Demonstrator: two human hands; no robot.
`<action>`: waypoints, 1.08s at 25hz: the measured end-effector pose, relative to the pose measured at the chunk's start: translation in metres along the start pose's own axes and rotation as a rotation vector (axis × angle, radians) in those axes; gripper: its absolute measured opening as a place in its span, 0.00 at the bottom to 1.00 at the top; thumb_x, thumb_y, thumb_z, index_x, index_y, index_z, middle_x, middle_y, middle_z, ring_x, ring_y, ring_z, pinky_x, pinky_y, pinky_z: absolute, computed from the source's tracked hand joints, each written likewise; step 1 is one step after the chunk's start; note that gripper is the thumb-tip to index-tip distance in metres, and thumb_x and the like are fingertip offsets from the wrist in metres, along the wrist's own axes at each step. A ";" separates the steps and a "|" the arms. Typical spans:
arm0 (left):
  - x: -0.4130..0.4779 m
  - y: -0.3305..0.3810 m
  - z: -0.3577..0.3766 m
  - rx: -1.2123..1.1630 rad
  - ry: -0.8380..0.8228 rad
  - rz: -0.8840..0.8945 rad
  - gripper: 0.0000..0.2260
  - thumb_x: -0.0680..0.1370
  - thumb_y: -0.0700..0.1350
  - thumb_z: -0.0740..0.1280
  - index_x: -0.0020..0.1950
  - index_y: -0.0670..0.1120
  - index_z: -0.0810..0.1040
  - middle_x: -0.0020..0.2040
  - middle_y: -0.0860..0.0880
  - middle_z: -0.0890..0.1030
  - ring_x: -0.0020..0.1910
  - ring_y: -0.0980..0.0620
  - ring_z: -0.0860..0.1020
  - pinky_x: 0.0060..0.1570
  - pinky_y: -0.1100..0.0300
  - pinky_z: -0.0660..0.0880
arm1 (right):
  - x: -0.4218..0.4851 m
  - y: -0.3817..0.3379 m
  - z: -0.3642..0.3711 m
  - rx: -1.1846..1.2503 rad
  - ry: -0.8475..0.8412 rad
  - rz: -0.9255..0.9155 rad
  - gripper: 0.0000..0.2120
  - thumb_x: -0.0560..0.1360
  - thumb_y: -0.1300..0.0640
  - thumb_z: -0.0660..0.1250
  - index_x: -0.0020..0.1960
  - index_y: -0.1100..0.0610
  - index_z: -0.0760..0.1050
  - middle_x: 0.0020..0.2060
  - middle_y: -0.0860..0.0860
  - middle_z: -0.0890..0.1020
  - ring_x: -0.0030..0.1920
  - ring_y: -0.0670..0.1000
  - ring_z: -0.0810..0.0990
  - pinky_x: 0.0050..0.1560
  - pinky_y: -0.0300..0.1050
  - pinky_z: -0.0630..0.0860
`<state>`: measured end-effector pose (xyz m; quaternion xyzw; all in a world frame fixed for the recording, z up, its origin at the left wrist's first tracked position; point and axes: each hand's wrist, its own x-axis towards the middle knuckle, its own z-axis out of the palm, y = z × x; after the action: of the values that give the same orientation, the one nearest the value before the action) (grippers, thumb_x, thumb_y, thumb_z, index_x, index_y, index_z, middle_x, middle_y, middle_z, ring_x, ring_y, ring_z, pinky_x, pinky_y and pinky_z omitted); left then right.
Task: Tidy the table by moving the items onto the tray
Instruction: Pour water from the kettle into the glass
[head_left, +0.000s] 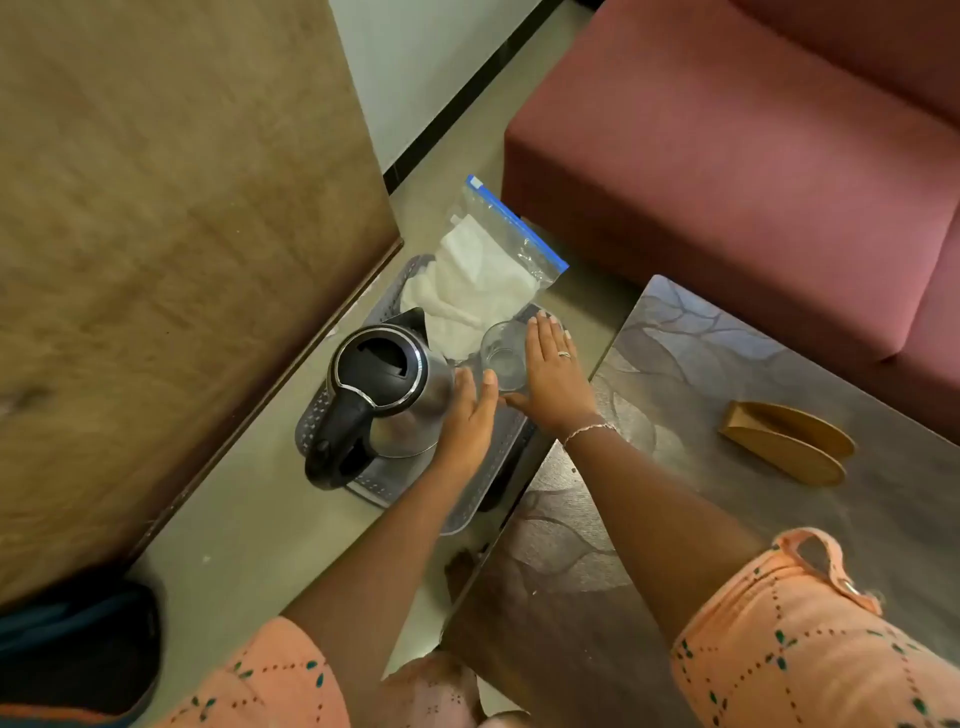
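Head view: one kettle (387, 384), one glass (504, 356).

Maroon sofa (753, 171) top right, dark patterned bench (727, 519) below it. Greyish floor (249, 540). Brown wood panel (171, 249) fills left side. Pale wall (415, 67) with black skirting behind.

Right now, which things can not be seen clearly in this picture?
- Tray: its near right part is hidden by both arms, head view.
- Glass: contents cannot be told; the right hand covers one side.
- Plastic bag: its white contents are unclear.
- Left hand: its grip on anything is unclear.
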<state>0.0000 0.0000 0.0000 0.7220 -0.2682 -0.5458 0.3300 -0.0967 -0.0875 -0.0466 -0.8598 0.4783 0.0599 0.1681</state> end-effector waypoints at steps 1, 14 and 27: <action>0.002 -0.001 0.000 -0.055 0.009 -0.014 0.27 0.81 0.55 0.48 0.76 0.44 0.47 0.77 0.47 0.48 0.76 0.51 0.49 0.75 0.54 0.48 | 0.007 -0.003 0.006 -0.002 -0.013 0.023 0.50 0.70 0.42 0.67 0.73 0.65 0.40 0.74 0.62 0.46 0.74 0.59 0.43 0.73 0.50 0.40; 0.013 -0.001 -0.005 -0.270 0.023 -0.068 0.24 0.81 0.55 0.49 0.75 0.45 0.56 0.75 0.47 0.59 0.74 0.51 0.58 0.70 0.58 0.56 | 0.037 -0.009 0.021 0.159 0.063 0.097 0.41 0.70 0.53 0.69 0.73 0.64 0.49 0.71 0.62 0.59 0.70 0.62 0.58 0.71 0.51 0.57; -0.055 0.061 -0.006 -0.524 -0.203 -0.025 0.27 0.68 0.58 0.71 0.62 0.47 0.73 0.63 0.47 0.76 0.65 0.51 0.72 0.65 0.60 0.65 | -0.088 -0.038 -0.131 0.293 0.405 -0.003 0.44 0.61 0.55 0.76 0.69 0.68 0.59 0.63 0.64 0.70 0.63 0.62 0.69 0.62 0.46 0.62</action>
<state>-0.0100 0.0033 0.0816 0.5567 -0.1408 -0.6702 0.4702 -0.1197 -0.0438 0.1079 -0.8215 0.5045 -0.1841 0.1918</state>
